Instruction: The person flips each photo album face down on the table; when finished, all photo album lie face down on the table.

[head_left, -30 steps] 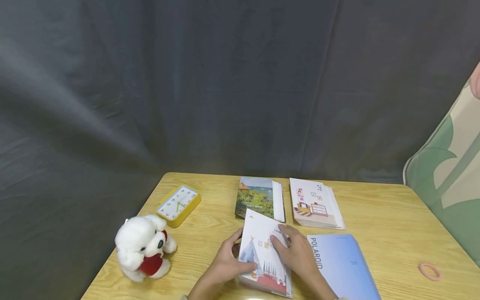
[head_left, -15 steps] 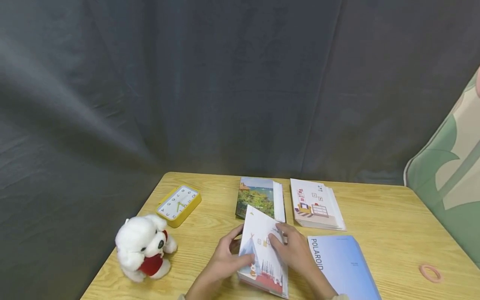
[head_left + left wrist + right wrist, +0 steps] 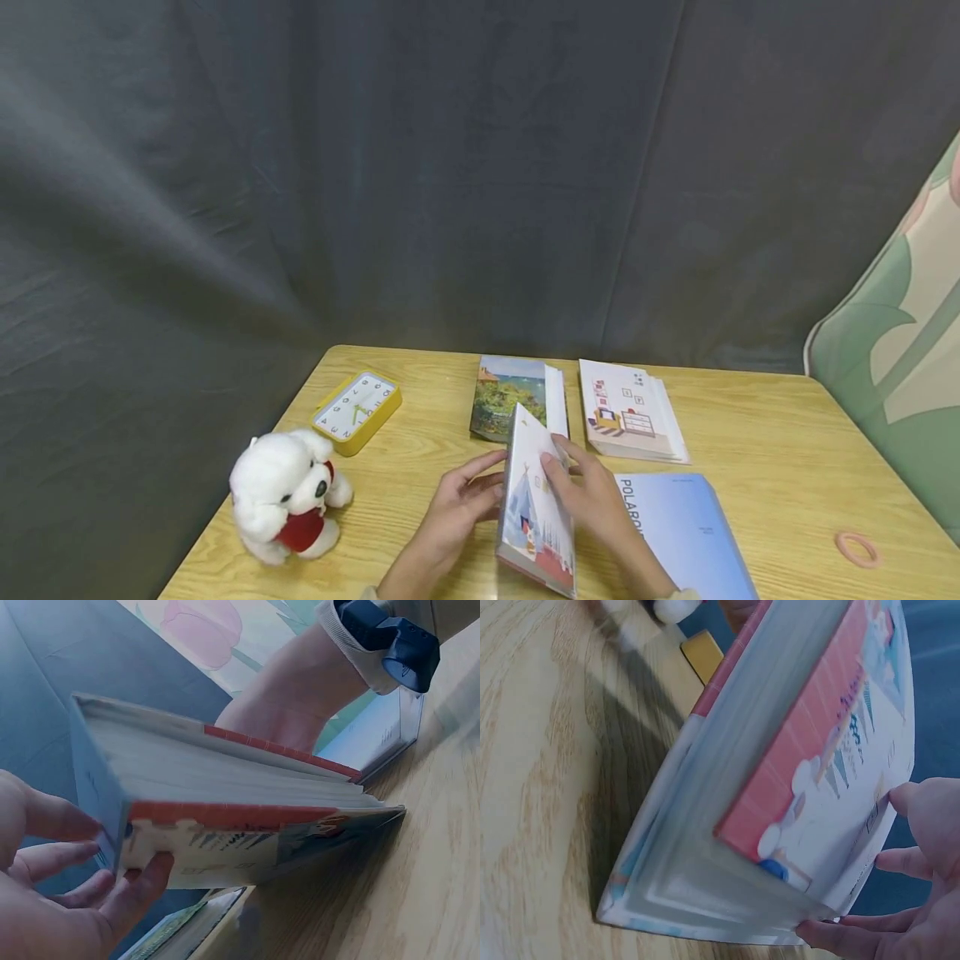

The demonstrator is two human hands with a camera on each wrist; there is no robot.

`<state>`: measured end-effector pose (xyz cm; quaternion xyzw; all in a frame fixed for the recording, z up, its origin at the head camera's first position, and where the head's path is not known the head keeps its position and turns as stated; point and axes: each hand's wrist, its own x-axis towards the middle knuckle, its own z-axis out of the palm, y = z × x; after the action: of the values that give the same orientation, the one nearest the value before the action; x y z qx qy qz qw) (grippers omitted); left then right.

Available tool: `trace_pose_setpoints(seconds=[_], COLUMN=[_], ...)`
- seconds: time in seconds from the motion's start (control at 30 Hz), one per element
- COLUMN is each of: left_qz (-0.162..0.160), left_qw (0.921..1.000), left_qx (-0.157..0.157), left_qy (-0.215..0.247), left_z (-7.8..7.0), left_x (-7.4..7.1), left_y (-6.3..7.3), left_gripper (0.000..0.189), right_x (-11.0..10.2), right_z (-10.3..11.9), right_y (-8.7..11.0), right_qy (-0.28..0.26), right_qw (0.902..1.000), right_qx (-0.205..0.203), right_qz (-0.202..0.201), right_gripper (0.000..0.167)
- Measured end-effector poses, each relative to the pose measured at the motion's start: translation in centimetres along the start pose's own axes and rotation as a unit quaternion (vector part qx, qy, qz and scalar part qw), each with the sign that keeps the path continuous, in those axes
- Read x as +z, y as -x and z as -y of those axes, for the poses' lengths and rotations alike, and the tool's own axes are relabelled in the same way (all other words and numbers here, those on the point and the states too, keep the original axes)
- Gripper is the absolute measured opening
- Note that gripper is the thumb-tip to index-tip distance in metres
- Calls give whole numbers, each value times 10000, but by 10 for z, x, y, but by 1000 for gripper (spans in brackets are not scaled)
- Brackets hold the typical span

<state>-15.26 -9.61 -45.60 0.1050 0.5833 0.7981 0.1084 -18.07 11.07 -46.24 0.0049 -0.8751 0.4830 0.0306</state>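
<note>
One tilted book [image 3: 537,508] between the left hand [image 3: 453,504] and right hand [image 3: 596,492], by the front edge of the worktop [image 3: 435,392].
Head view: toy dog [image 3: 281,492] and clock [image 3: 357,412] by the left edge, seaside album [image 3: 510,392] and bedroom album [image 3: 630,408] by the far edge, blue album [image 3: 686,533] right of the book, ring [image 3: 858,550] toward the right edge. Left wrist: bent fingers, slightly apart, grip the spine, one tip on the cover. Right wrist: spread fingers pinch the book's edge, a fingertip at one corner; its pages are slightly fanned.
</note>
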Motion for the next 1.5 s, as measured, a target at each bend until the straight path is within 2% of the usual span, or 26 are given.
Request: trace_pose_setpoints(seconds=[0.13,0.3,0.43,0.6,0.73,0.93,1.1,1.23,1.33,1.47,1.5], left_qz=[267,536,557,437,488,581,606,635,1195,2143,2284], left_qw=[9994,9969,9964,9977,9978,9978,9978,9978,9925,9761,9728], left_qx=[147,-40,-144,-101,-96,-69,-10,-81,-58,103,159], left_qy=[174,569,630,513,450,322,284,192,251,351,344], left_z=[5,12,16,16,14,13,13,17,22,29,32], left_x=[3,10,17,21,23,26,29,29,27,24,24], left_y=[0,1,1,-1,-2,-5,-7,-6,-4,-2,-1], left_gripper=[59,72,77,76,76,75,76,80,97,123,126], right_x=[-1,-3,-4,-12,-21,-32,-37,-37,-37,-36,-36], right_z=[-2,-1,1,7,18,35,41,37,35,33,33], right_y=[-1,1,3,1,-4,-7,-8,-8,-8,-9,-9], right_qy=[-27,-185,-284,-198,-325,-907,-1110,-1186,-1221,-1292,-1315], right_qw=[10000,9996,9994,9995,9983,9897,9826,9808,9811,9817,9816], right_qx=[37,177,147,-43,-85,323,643,833,857,841,855], right_qz=[11,78,109,231,476,1062,1341,1308,1232,1120,1094], right_gripper=[56,57,52,45,50,71,70,69,68,70,71])
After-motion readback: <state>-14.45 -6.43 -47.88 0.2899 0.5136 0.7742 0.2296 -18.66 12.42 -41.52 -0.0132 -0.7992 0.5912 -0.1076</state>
